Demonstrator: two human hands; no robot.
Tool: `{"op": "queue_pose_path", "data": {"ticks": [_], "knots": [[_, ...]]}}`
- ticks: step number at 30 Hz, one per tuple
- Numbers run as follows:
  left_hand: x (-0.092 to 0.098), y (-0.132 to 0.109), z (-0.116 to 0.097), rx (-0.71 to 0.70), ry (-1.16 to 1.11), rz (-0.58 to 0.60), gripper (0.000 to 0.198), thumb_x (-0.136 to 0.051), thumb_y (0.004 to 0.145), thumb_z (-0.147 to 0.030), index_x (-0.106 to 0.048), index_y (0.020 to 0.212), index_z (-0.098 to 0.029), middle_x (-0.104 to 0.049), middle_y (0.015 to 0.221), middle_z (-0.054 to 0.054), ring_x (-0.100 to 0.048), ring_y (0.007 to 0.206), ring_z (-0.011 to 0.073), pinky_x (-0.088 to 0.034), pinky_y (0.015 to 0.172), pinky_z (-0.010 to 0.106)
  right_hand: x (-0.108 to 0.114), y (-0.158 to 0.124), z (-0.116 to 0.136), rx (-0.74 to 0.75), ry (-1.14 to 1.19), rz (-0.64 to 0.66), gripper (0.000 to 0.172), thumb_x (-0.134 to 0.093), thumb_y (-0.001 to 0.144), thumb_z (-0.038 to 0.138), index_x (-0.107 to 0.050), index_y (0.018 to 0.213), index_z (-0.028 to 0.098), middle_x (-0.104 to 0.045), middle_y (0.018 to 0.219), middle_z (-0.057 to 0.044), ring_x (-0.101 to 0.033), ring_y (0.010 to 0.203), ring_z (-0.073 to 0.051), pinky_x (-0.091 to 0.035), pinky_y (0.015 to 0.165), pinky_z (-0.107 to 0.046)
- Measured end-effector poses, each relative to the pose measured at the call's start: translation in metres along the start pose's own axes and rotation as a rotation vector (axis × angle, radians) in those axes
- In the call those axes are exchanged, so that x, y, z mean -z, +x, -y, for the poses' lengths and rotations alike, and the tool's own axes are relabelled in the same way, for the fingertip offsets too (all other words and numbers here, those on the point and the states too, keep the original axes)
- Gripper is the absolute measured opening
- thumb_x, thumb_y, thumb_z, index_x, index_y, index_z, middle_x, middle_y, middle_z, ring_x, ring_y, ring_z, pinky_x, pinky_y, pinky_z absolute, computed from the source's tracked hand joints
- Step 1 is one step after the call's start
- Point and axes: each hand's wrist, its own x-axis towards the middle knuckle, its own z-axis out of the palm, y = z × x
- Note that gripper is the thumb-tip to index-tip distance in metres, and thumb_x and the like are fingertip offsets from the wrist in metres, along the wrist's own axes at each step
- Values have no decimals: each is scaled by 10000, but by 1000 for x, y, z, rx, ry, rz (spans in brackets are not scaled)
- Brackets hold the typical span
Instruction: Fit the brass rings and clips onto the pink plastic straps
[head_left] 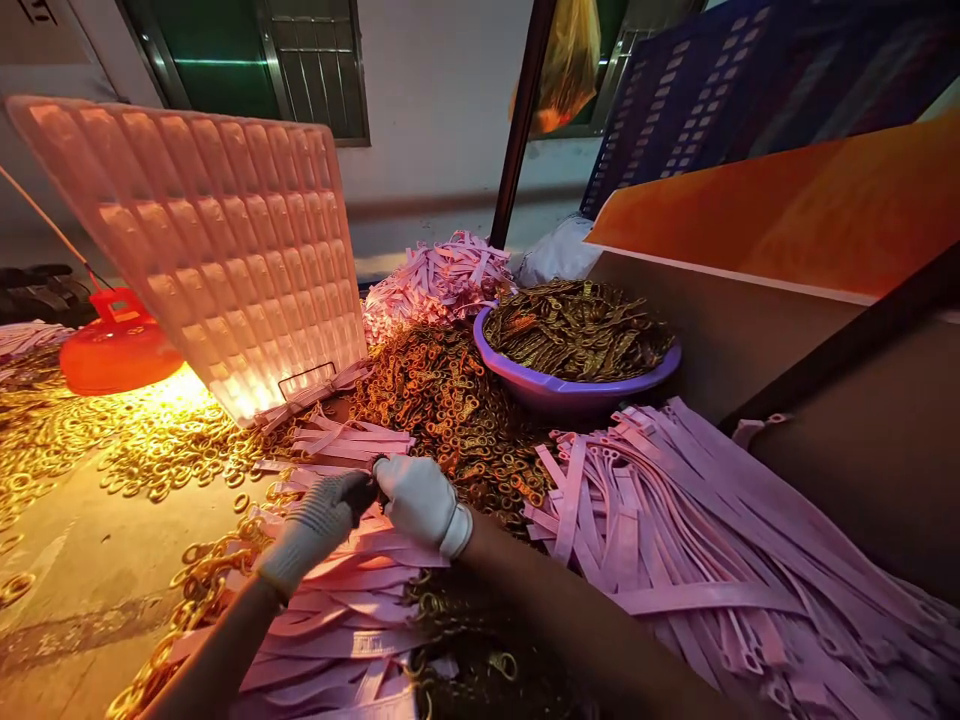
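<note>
My left hand (pixel 319 522), in a light knitted glove with dark fingertips, is closed in a pinch. Right beside it, my right hand (pixel 421 503) in a white glove is also closed, its fingers meeting those of the left. Whatever is between them is too small and covered to make out. Both hands are just above a layer of flat pink straps (pixel 337 600). Beyond my right hand rises a heap of brass-coloured metal clasps (pixel 442 400). More pink straps (pixel 675 520), several ending in small loops, lie piled to the right.
A purple basin (pixel 517 378) full of dark bronze metal pieces (pixel 577 330) stands behind the clasps. At left, a red-shaded lamp (pixel 112 345) lights scattered rings (pixel 172 460) beside a tilted ribbed plastic panel (pixel 247 230). A dark slanted bar (pixel 847 340) crosses the right side.
</note>
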Motion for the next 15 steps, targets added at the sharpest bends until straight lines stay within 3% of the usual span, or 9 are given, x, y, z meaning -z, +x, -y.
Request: {"op": "queue_pose_path", "data": {"ticks": [2, 6, 9, 12, 15], "knots": [[-3, 3, 8, -56, 13, 11, 139, -726, 726, -281, -670, 663, -171, -620, 618, 23, -518, 563, 123, -367, 490, 202, -1, -3, -2, -52, 21, -9, 262, -482, 870, 110, -608, 1100, 116, -688, 1009, -126, -658, 946, -263, -457, 729, -320], [-10, -1, 16, 104, -109, 23, 217, -657, 768, -352, -654, 645, -174, -518, 483, -10, -380, 394, 91, -259, 394, 215, 5, -8, -5, -45, 68, 31, 281, -494, 908, 141, -576, 1175, 116, -682, 1096, -135, -658, 1008, -257, -458, 765, -314], [-12, -7, 15, 154, -166, 14, 208, -644, 744, -366, -669, 673, -172, -466, 434, -28, -349, 352, 86, -232, 375, 210, 12, -9, -6, -39, 64, 127, 267, -550, 922, 235, -579, 1164, 125, -701, 1042, -137, -686, 927, -260, -435, 670, -306], [-12, -11, 11, 193, -217, 11, 178, -675, 692, -340, -671, 652, -166, -453, 419, -33, -352, 350, 81, -228, 371, 200, 12, -9, -8, -53, 28, 160, 213, -506, 927, 193, -599, 1114, 146, -718, 970, -113, -701, 869, -254, -394, 599, -309], [-12, -15, 10, 213, -256, 36, 184, -686, 673, -341, -655, 640, -163, -466, 442, -31, -348, 351, 73, -235, 368, 198, 8, -9, -10, 48, 1, 159, 230, -515, 890, 175, -599, 1103, 144, -722, 941, -109, -705, 841, -258, -394, 584, -317]]}}
